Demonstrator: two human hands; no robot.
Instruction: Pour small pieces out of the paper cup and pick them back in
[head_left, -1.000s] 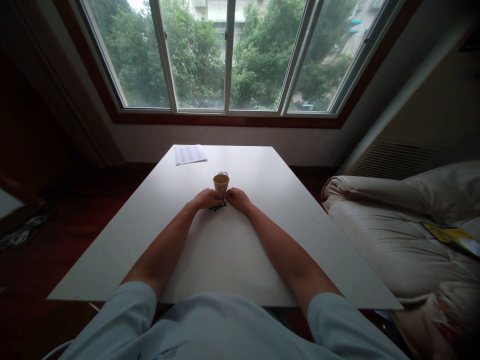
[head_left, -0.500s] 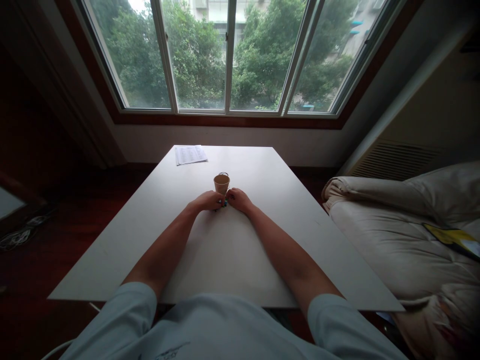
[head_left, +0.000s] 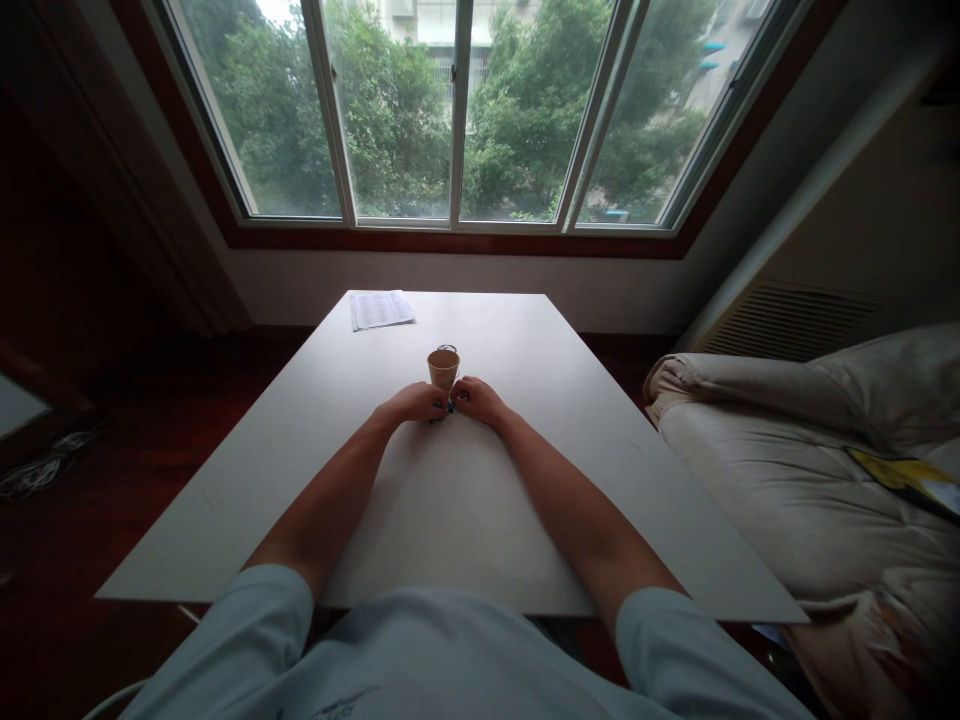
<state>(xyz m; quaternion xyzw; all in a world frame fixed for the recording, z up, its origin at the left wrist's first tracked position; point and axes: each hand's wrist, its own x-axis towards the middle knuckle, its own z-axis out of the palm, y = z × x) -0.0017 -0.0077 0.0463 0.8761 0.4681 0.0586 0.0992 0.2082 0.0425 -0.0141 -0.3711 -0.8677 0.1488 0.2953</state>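
Observation:
A brown paper cup stands upright on the white table, just beyond my hands. My left hand is closed in front of the cup's left side, with small dark bits showing at its fingertips. Close by on the right, my right hand is closed too, its fingers bent toward the left hand. Between the two sets of fingertips is a small dark-blue piece, too small to name. What lies inside either hand is hidden. A thin dark wire-like loop shows behind the cup's rim.
Printed sheets of paper lie at the table's far left corner. A beige padded couch with a yellow and black item stands to the right. Cables lie on the floor at left. A window is beyond the table.
My hands have barely moved. The small piece between the fingertips now shows dark blue, where green and blue spots showed before. The cup has stayed in place.

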